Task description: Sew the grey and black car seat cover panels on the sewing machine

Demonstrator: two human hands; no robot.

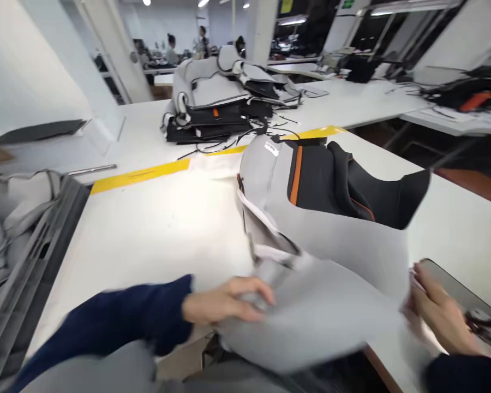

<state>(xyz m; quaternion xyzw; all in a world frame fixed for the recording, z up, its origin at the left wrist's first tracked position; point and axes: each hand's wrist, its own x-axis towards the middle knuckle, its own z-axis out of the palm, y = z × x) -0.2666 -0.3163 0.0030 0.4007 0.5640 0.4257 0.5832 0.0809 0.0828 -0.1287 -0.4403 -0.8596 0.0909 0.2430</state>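
A sewn cover of light grey fabric (335, 234), with a black panel (315, 174) and an orange strip (297, 174), spreads over the white table. A small white label (271, 148) shows on its far end. My left hand (233, 300) is closed on the near grey part, thumb and fingers pinching the cloth. At the right edge of the same cover, my right hand (442, 311) has its fingers closed on the fabric border, partly blurred. Between both hands the near flap hangs over the table edge. A white-trimmed opening (265, 218) gapes along the cover's left side.
Stacked grey and black covers (221, 98) lie at the back, beyond yellow tape (141, 176). Grey pieces (28, 202) fill the left side beside a ridged dark strip (45, 262). A dark-edged flat tray (462, 284) is by my right hand. People (203, 42) are far off.
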